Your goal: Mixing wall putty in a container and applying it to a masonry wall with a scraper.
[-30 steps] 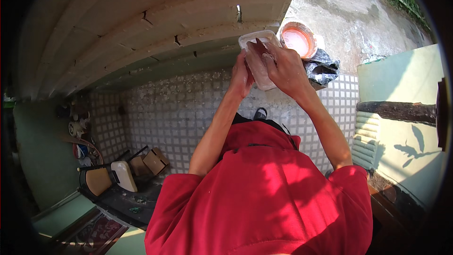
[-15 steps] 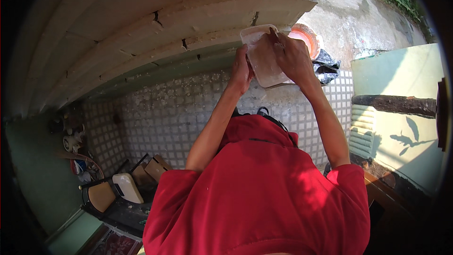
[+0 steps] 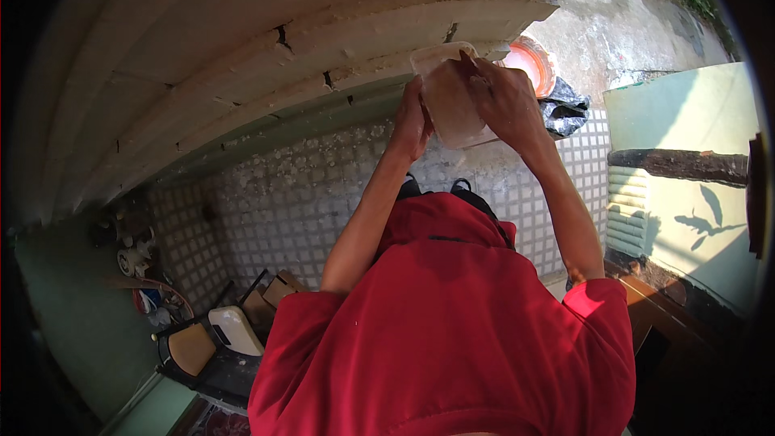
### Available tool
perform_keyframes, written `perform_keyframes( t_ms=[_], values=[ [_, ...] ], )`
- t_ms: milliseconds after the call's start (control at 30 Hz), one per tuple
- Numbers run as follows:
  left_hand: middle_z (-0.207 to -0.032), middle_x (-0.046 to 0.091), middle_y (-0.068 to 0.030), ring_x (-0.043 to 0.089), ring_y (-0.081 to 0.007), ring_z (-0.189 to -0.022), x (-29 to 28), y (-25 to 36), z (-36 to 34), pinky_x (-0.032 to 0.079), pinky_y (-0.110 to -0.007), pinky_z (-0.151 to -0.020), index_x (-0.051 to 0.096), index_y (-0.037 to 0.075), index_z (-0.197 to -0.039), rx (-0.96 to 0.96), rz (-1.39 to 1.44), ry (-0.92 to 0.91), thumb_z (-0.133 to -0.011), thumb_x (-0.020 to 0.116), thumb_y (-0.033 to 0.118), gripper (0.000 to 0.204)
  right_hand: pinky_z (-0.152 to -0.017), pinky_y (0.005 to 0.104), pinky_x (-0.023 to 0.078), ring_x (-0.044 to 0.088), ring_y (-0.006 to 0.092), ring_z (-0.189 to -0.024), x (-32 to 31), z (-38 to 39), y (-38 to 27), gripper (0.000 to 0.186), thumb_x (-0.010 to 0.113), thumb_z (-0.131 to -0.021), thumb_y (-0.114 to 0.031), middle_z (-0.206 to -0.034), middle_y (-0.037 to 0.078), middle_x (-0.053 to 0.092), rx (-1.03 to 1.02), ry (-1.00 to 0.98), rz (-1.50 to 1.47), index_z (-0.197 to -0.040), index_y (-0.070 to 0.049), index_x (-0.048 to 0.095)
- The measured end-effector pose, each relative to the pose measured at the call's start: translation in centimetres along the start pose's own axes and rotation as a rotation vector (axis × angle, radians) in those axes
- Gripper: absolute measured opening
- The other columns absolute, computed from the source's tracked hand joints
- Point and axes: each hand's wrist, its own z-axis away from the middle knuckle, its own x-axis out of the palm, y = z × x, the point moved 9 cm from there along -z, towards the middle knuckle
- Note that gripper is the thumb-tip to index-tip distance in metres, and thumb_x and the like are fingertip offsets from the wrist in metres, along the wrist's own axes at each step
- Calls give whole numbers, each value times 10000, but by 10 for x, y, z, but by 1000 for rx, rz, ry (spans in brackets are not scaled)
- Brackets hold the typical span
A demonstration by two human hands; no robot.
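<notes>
A shallow rectangular container (image 3: 449, 105) of translucent plastic is held up in front of the wall, with whitish matter in it. My left hand (image 3: 413, 123) is closed on its left side, the thumb along the rim. My right hand (image 3: 513, 106) bends over the container's right side with its fingers curled inward. A dark pointed tip shows at the top of that hand; I cannot tell whether it is a finger or a tool. Just beyond the right hand stands an orange-rimmed bucket (image 3: 551, 73) with pale contents, next to a crumpled black plastic bag (image 3: 567, 109).
A pale, ledged wall (image 3: 323, 28) with dark cracks runs across the far side. White-spotted tiles (image 3: 299, 194) cover the floor. Chairs (image 3: 236, 331) and a basket of odds and ends (image 3: 161, 303) are at the lower left. A low wall with a dark beam (image 3: 686, 165) stands at right.
The view has shifted slightly, so the wall and bucket sit a little further right. Both hands stay at the container; the right hand has moved slightly rightward in the picture.
</notes>
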Motion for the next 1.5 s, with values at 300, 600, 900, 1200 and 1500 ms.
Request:
perform_keyframes(
  t_ms=[300,600,900,1200,1500],
  values=[
    [-1307,562,-64,569,-176,-1175,-12,6,-1,500,-352,-944,445,85,-1365,-63,-133,-22,-991,367,519,579,-722,484,496,638,419,-754,20,-2,-21,309,520,-866,-95,-825,259,650,-40,-81,119,-1136,-8,641],
    [-1147,615,-41,618,-148,-1023,-13,10,0,529,-333,-826,512,107,-1253,-17,-17,-100,-982,384,538,526,-697,470,493,631,421,-755,30,18,-29,307,527,-868,-94,-822,260,642,-133,-117,-11,-1136,5,640],
    [-1185,610,-38,611,-156,-1073,1,6,1,526,-346,-879,470,117,-1310,47,-10,23,-970,406,538,545,-732,476,492,627,429,-767,-22,3,15,295,546,-820,-121,-838,268,643,45,19,-57,-1057,11,660],
    [-1198,610,-46,623,-163,-1057,30,-7,-9,533,-354,-869,473,123,-1310,94,2,32,-961,443,526,534,-679,423,490,642,396,-733,-51,7,71,305,579,-829,-183,-787,252,643,137,120,-192,-1034,28,659],
    [-1248,582,-81,597,-212,-1113,77,-22,-16,519,-393,-914,455,94,-1319,98,-42,-7,-964,423,524,558,-704,409,501,656,380,-742,-52,17,99,292,616,-798,-173,-810,261,651,157,84,-306,-979,50,667]
  ],
)
